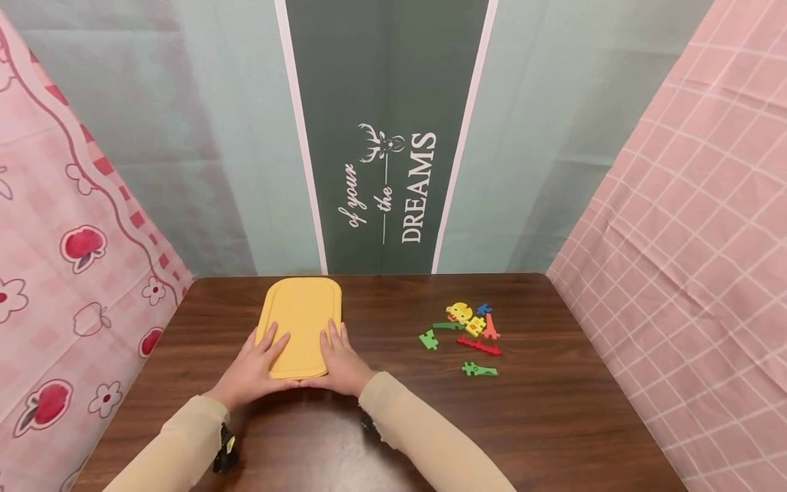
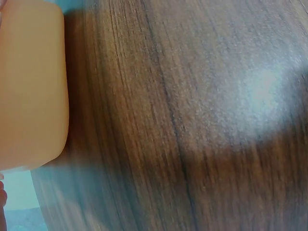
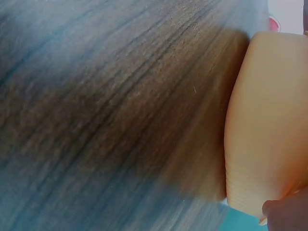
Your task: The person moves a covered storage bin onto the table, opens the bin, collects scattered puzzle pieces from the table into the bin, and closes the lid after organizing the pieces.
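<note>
"Where do we have the box point(image 1: 301, 309) in the head view?"

"On the left of the table point(image 1: 393, 424), its far end close to the table's far edge. Our left hand point(image 1: 249, 372) lies at its near left corner and our right hand point(image 1: 346, 365) at its near right corner, both touching it. The fingers are spread over the top and sides, and the thumbs run along the near end, almost meeting. The pieces point(image 1: 475, 326) sit well apart, to the right."

"How do we expect it to handle?"

"Stiff and fairly light, we'd judge, and not very fragile. The top looks smooth, so dry fingers might slip. We'd take hold of both long sides rather than trust the top, as we cannot tell whether it lifts off."

"And in the left wrist view?"

"The rounded wall stands at the left, bare table to its right. Only slivers of fingers show at the border, so from there we cannot tell how they hold."

"The right wrist view?"

"The box is at the right, with part of a finger at its lower corner. Faint ridges on the wall there could give us some purchase. The rest of that hand is out of sight."
</note>
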`<state>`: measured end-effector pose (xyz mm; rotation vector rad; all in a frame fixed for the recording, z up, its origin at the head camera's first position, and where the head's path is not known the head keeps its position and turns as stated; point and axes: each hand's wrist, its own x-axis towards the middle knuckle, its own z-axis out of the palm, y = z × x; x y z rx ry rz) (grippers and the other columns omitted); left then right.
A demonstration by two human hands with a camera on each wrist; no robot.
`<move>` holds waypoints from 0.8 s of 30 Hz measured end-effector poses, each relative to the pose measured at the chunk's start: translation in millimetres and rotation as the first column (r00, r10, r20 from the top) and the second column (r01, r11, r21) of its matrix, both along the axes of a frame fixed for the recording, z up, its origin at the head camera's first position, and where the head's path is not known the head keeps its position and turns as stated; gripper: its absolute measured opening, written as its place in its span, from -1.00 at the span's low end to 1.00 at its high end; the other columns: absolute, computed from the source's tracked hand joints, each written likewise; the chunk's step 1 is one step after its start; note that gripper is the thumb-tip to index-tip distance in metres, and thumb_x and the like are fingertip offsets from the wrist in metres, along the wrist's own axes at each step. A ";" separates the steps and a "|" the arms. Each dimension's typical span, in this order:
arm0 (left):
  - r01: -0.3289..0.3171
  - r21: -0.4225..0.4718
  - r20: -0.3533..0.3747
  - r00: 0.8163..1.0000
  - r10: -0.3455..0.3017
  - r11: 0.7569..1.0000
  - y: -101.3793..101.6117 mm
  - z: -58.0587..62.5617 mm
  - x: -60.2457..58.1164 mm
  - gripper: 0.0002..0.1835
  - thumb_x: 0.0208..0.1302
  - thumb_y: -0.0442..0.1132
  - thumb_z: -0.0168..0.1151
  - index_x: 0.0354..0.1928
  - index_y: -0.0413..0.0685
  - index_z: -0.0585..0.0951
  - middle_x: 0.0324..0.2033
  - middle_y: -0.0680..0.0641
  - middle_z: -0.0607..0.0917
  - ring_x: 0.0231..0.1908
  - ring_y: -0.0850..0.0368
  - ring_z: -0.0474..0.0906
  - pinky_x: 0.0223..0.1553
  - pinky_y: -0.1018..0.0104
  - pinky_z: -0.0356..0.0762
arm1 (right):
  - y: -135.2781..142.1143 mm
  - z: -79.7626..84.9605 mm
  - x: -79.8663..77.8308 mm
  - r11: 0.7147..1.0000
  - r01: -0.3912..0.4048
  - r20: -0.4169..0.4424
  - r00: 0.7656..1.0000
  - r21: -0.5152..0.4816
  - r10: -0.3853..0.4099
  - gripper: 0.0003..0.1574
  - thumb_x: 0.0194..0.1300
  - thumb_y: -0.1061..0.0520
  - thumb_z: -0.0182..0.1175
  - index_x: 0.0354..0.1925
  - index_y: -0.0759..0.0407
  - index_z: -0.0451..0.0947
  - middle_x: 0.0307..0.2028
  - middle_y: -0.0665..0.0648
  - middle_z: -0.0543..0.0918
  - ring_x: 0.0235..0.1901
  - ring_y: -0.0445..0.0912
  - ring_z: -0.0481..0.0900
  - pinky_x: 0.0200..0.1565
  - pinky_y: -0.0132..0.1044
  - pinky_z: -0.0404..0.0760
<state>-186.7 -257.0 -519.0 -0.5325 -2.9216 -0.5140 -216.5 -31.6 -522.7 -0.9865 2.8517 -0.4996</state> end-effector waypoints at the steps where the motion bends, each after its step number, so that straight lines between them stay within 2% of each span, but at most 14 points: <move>1: -0.001 -0.002 0.002 1.000 0.001 1.000 0.1 0.4 -0.1 0.10 -0.17 0.52 0.16 0.34 -0.08 0.31 0.36 -0.34 0.08 0.28 -0.48 -0.10 0.13 -0.31 0.11 | 0.2 0.3 0.4 1.000 0.004 0.003 1.000 -0.006 -0.004 0.38 0.01 -0.60 -0.04 0.41 0.35 -0.09 0.43 0.33 -0.22 0.37 0.29 -0.28 0.25 -0.14 0.19; 5: -0.003 0.000 0.017 1.000 0.003 1.000 0.9 3.5 1.2 0.11 -0.19 0.52 0.17 0.34 -0.08 0.31 0.37 -0.34 0.08 0.29 -0.48 -0.11 0.14 -0.31 0.10 | 0.1 0.9 1.8 0.999 0.009 0.013 1.000 -0.031 -0.009 0.39 0.00 -0.61 -0.03 0.41 0.34 -0.09 0.43 0.32 -0.21 0.38 0.24 -0.32 0.27 -0.14 0.15; 12: -0.011 0.026 0.026 1.000 0.011 1.000 -0.2 10.8 3.3 0.13 -0.21 0.53 0.17 0.35 -0.08 0.30 0.38 -0.31 0.06 0.31 -0.44 -0.13 0.14 -0.31 0.09 | -1.8 7.1 3.5 0.998 0.015 -0.022 1.000 -0.059 -0.016 0.39 -0.02 -0.59 0.01 0.41 0.34 -0.06 0.42 0.32 -0.17 0.39 0.20 -0.33 0.28 -0.14 0.13; 21: 0.002 0.025 -0.007 1.000 -0.002 1.000 -6.0 16.1 3.9 0.11 -0.21 0.49 0.22 0.34 -0.06 0.31 0.37 -0.30 0.09 0.29 -0.45 -0.09 0.10 -0.34 0.12 | -6.3 16.6 7.4 0.996 0.029 -0.034 0.999 -0.085 -0.032 0.41 -0.06 -0.60 0.03 0.41 0.33 -0.04 0.43 0.31 -0.18 0.39 0.21 -0.32 0.26 -0.16 0.16; 24: -0.004 0.028 0.003 1.000 0.004 1.000 -7.0 17.9 4.2 0.12 -0.22 0.51 0.20 0.36 -0.03 0.29 0.38 -0.27 0.08 0.30 -0.44 -0.10 0.12 -0.32 0.10 | -7.5 19.2 8.0 0.996 0.021 -0.047 0.999 -0.083 -0.025 0.39 -0.04 -0.58 0.06 0.41 0.34 -0.05 0.42 0.33 -0.19 0.39 0.19 -0.32 0.29 -0.16 0.09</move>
